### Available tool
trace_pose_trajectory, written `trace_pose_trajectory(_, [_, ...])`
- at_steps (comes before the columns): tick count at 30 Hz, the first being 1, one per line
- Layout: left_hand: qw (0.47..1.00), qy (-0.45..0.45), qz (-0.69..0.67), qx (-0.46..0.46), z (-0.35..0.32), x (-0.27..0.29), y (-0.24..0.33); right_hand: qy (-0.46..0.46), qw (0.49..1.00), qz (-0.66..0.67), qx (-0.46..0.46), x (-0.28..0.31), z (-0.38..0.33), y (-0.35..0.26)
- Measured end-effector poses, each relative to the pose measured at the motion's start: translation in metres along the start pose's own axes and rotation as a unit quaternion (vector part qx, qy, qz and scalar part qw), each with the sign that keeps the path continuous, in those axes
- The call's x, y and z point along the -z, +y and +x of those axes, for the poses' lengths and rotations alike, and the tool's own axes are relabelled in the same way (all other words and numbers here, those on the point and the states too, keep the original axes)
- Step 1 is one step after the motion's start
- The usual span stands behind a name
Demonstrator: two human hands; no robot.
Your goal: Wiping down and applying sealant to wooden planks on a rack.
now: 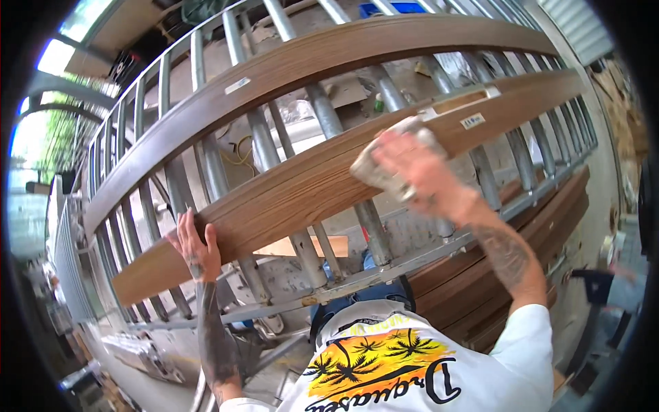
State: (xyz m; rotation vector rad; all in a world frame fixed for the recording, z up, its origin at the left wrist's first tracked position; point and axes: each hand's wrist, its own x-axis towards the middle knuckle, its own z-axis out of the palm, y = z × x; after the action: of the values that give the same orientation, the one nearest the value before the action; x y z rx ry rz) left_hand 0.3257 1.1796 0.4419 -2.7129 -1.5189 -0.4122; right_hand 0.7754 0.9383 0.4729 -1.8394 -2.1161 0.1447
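Note:
A long brown wood-grain board (295, 189) lies slantwise across a rack of metal rollers (371, 226). My right hand (419, 168) presses a pale, crumpled cloth (371, 168) on the board's face, right of its middle; the hand is slightly blurred. Near the board's left end lies my left hand (195, 247), open, its thumb apart from the fingers, touching the wood with nothing in its grasp. Beyond the cloth the board has a long cut-out slot (460, 101) at its far edge and a small white label (473, 121).
A second brown board (302, 62) with a pale sticker lies farther back on the rollers. Several dark brown boards (501, 254) are stacked below the rack at the right. A blue bin (391, 9) and a small green bottle (379, 103) show beyond and between the rollers.

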Motion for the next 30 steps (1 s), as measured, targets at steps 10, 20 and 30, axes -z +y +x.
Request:
trace_pose_trajectory(10, [0.999,0.029,-0.021,0.015,0.003,0.002,0.021,-0.040,0.998,-0.028,0.039,0.005,0.049,0.024])
trace_pose_trajectory(20, [0.999,0.032,-0.018,0.012,-0.006,-0.002,0.001,-0.097,0.975,0.052,0.194,-0.027,0.113,0.029])
trace_pose_trajectory(30, [1.000,0.029,-0.009,-0.001,0.004,0.004,0.004,-0.184,0.969,0.066,0.148,0.046,0.057,0.140])
